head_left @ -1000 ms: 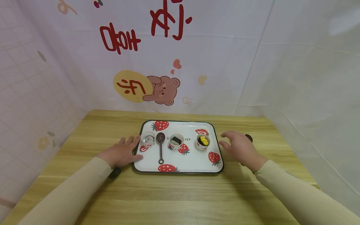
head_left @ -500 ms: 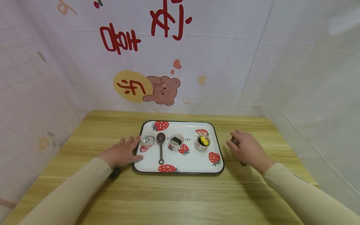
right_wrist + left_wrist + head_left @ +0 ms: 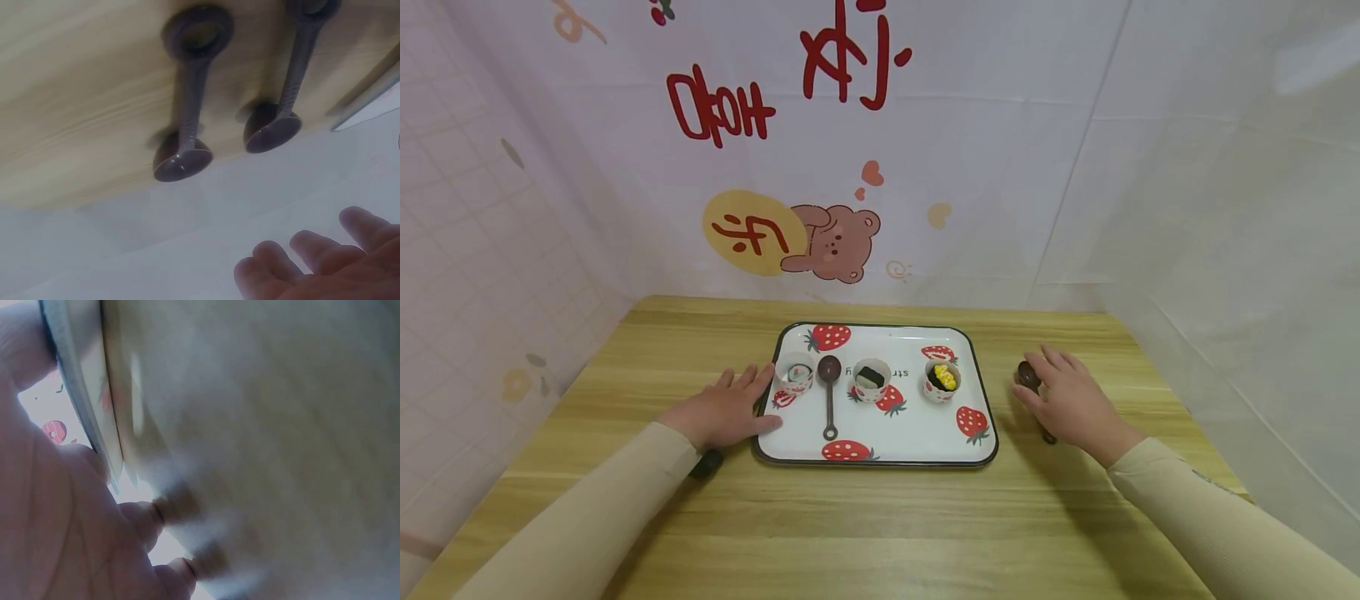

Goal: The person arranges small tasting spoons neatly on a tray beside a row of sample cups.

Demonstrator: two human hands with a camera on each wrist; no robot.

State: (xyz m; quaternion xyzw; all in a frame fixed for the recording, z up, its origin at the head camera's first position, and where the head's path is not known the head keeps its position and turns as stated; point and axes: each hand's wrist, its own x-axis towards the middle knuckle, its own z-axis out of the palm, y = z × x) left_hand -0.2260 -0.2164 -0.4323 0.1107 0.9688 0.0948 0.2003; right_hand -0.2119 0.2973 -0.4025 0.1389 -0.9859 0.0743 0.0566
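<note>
My left hand (image 3: 722, 412) rests at the left edge of a white strawberry-print tray (image 3: 910, 437), thumb over the rim and fingers spread along the side. To the right of the tray, my right hand (image 3: 1075, 408) hovers with loosely bent fingers over two brown scoop spoons. In the head view one scoop spoon (image 3: 1027, 377) shows left of the fingers, and the hand hides the other. The right wrist view has both lying apart on the table, one scoop spoon (image 3: 192, 106) and a second scoop spoon (image 3: 292, 84), with nothing in the hand.
On the tray stand a paper cup (image 3: 793, 387) with a sushi roll, a middle cup (image 3: 871, 393) with seaweed-wrapped sushi and a right cup (image 3: 940, 393) with yellow-topped sushi. Another brown scoop spoon (image 3: 829, 404) lies between the first two. Fabric (image 3: 985, 250) hangs behind the wooden table (image 3: 880, 533).
My right hand has shifted right, away from the tray, uncovering the nearer scoop spoon and covering the farther one. My left hand and the tray keep their places.
</note>
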